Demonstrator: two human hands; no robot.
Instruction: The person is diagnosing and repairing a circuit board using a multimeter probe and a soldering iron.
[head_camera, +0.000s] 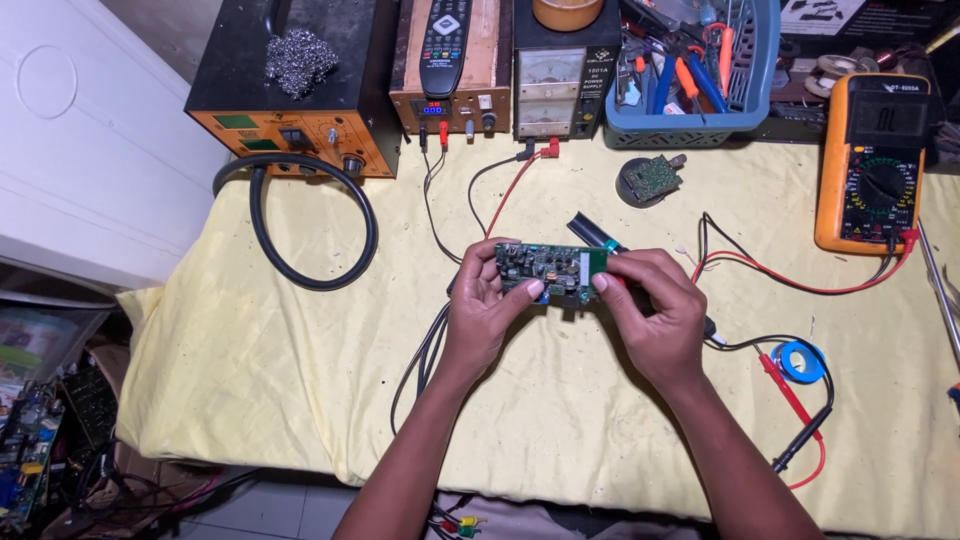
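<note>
A green circuit board crowded with small components is held level above the yellow-covered bench. My left hand grips its left end, thumb on the front edge. My right hand grips its right end, thumb pressed on the top face. A dark tool tip sticks out behind the board near my right hand.
At the back stand an orange-fronted station with a looped black hose, a wooden box with a remote, a metered power supply and a blue basket of tools. An orange multimeter, red and black probes, blue tape lie right.
</note>
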